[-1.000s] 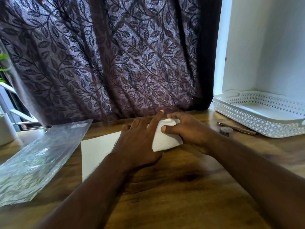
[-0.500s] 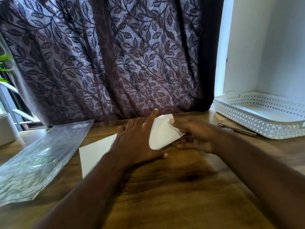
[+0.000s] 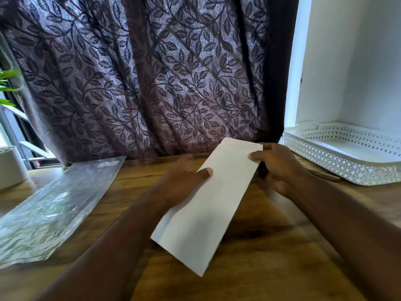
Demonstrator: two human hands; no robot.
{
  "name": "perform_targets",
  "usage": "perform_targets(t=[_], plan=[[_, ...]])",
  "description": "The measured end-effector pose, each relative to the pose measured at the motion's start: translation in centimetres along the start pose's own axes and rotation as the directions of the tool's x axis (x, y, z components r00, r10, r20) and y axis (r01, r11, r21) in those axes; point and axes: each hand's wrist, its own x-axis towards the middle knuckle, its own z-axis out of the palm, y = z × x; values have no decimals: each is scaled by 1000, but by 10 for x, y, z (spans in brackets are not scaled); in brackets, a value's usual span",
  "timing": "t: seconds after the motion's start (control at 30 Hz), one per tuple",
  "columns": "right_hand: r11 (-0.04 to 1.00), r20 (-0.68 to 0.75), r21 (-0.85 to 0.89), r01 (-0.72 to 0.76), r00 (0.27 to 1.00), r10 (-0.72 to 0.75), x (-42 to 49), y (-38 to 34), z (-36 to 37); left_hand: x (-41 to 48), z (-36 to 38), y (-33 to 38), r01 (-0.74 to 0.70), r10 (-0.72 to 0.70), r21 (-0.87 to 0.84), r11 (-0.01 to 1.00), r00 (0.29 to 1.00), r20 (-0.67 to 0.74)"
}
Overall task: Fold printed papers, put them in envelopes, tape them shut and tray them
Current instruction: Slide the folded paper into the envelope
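Folded paper (image 3: pixel 208 205) held over table (image 3: pixel 271 268) middle, slanting far-right to near-left. Left hand (image 3: pixel 182 183) pinches left long edge, thumb on top. Right hand (image 3: pixel 280 168) pinches far corner. Tray (image 3: pixel 325 161) at far-right corner.

Both forearms are bare as far as the frame shows. The left hand (image 3: pixel 184 181) and right hand (image 3: pixel 280 170) are bare too, with short-trimmed nails.

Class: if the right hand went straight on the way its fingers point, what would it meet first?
The right hand pinches the folded paper itself; past it, probably the curtain, depth unclear.
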Motion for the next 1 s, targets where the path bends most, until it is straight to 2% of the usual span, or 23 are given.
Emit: perform_targets(t=[0.03,0.13,0.2,0.27,0.33,0.4,0.47,0.7,0.9,1.0], plan=[[1000,13,-12,5,1000,-5,0,1,-2,2,4,-1,9,-7,-106,994,1000,21],[999,129,-50,-6,992,13,-1,7,1,-5,10,1,91,-21,-304,948,974,225],[998,225,-50,-22,974,33,-5,8,4,-7,6,4,156,-73,-356,921,970,233],[999,309,-36,-37,950,46,-9,8,9,-4,3,4,152,-85,-446,882,982,167],[998,375,-37,-42,926,53,-11,8,12,-1,-2,4,92,-78,-453,886,996,50],[997,413,-66,-27,909,52,-12,10,14,1,-7,1,53,-60,-385,921,998,-7],[996,430,-83,-18,901,52,-13,12,16,2,-10,-3,49,-57,-348,936,998,-13],[999,417,-25,-45,908,51,-11,11,14,0,-16,-1,44,-64,-391,919,997,-39],[999,410,9,-46,911,39,-14,11,16,-5,-15,4,120,-144,-533,838,990,-4],[999,421,23,-40,907,27,-15,10,16,-5,-14,0,78,-107,-470,879,994,-34]])
